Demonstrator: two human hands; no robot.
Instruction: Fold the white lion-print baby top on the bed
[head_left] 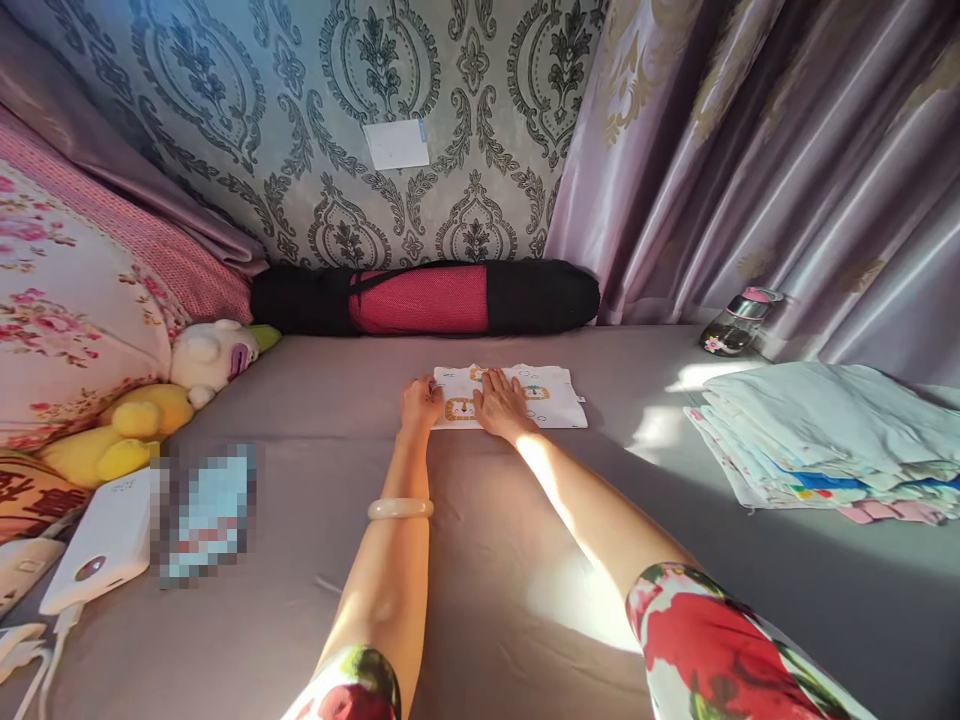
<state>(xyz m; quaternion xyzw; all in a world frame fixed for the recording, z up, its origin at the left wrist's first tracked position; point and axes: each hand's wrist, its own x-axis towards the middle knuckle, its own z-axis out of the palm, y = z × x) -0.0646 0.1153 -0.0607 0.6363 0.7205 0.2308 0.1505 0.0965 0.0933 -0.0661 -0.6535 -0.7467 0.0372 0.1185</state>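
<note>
A folded white cloth (559, 402) with a yellow lion print lies flat on the grey bed sheet, and a small tag sticks out at its right side. At its left edge is my left hand (421, 402), fingers curled in and closed on the cloth's border. My right hand (502, 402) rests palm down on the middle of the cloth, its fingers stretched out. A pale bangle (400, 509) circles my left wrist. The part of the cloth under my right palm is hidden.
A stack of folded cloths (832, 420) lies at right, near a dark bottle (739, 322). Against the wall rests a long black and red bag (420, 298). Plush toys (206, 360), a white power bank (109, 535) and a blurred item (210, 515) are at left.
</note>
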